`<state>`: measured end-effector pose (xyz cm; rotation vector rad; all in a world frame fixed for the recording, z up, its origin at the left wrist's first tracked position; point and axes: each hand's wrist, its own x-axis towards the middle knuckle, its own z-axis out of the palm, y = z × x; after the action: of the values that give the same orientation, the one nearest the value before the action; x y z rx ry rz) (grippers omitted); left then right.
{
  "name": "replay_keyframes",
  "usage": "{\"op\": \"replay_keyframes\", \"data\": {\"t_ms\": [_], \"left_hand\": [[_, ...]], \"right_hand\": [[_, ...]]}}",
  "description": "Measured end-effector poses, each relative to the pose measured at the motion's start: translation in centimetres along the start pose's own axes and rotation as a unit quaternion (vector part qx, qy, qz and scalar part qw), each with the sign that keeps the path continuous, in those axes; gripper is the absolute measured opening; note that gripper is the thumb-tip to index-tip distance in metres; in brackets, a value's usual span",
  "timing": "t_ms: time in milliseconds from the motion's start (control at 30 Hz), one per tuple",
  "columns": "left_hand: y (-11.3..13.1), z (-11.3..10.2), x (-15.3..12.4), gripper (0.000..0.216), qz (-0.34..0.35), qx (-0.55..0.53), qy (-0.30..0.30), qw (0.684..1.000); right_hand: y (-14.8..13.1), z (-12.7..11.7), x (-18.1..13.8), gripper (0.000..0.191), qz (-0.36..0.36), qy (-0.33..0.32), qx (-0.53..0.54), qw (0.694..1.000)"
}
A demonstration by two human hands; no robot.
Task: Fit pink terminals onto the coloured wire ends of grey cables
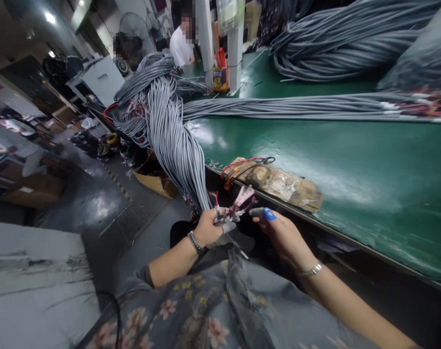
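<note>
My left hand (pixel 211 228) is closed around the end of a grey cable, where thin red, dark and white wires (pixel 238 206) fan out above the fingers. Just to the right, my right hand (pixel 278 230) is held with thumb and fingertips together, covered by finger cots, one of them bright blue. Whether a wire is between those fingertips is too small to tell. Beyond my left hand hangs a thick bundle of grey cables (pixel 177 135), drooping over the table's edge with stripped ends low down. A worn wooden block (pixel 282 186) with red and black leads lies at the table edge.
The green table (pixel 351 155) spans the right side. A row of grey cables (pixel 278 107) with stripped ends lies across it, and a large coil (pixel 344 48) sits behind. A person (pixel 182 46) in white is across the table. An open cardboard box (pixel 155 182) stands on the floor.
</note>
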<state>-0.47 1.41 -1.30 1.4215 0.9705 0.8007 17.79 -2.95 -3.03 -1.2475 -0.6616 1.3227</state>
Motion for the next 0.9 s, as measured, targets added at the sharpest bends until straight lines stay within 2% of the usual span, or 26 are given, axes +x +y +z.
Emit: {"op": "replay_keyframes", "data": {"t_ms": [100, 200, 300, 433, 533, 633, 900], "left_hand": [[0.4, -0.8, -0.5, 0.031, 0.016, -0.03, 0.003, 0.999], [0.8, -1.6, -0.9, 0.031, 0.027, -0.075, 0.024, 0.997], [1.1, -2.1, -1.2, 0.029, 0.038, -0.111, 0.04, 0.992], [1.5, -2.6, -1.5, 0.025, 0.041, -0.12, 0.048, 0.991], [1.8, -2.8, -1.4, 0.022, 0.037, -0.112, 0.044, 0.992], [1.9, -2.8, -1.3, 0.022, 0.029, -0.105, 0.039, 0.993], [2.4, -2.4, -1.3, 0.022, 0.017, -0.094, 0.033, 0.995]], "right_hand": [[0.2, -0.7, -1.5, 0.045, 0.0, -0.008, -0.038, 0.999], [0.7, -1.4, -2.2, 0.041, 0.002, -0.021, -0.012, 1.0], [0.9, -1.7, -2.1, 0.046, 0.057, -0.073, 0.106, 0.99], [0.1, -1.3, -2.6, 0.063, 0.127, -0.171, 0.275, 0.938], [-0.9, -0.7, -3.7, 0.072, 0.12, -0.228, 0.319, 0.912], [-1.7, -0.3, -4.7, 0.074, 0.102, -0.27, 0.323, 0.901], [-2.9, -0.4, -5.8, 0.072, 0.076, -0.321, 0.318, 0.889]]}}
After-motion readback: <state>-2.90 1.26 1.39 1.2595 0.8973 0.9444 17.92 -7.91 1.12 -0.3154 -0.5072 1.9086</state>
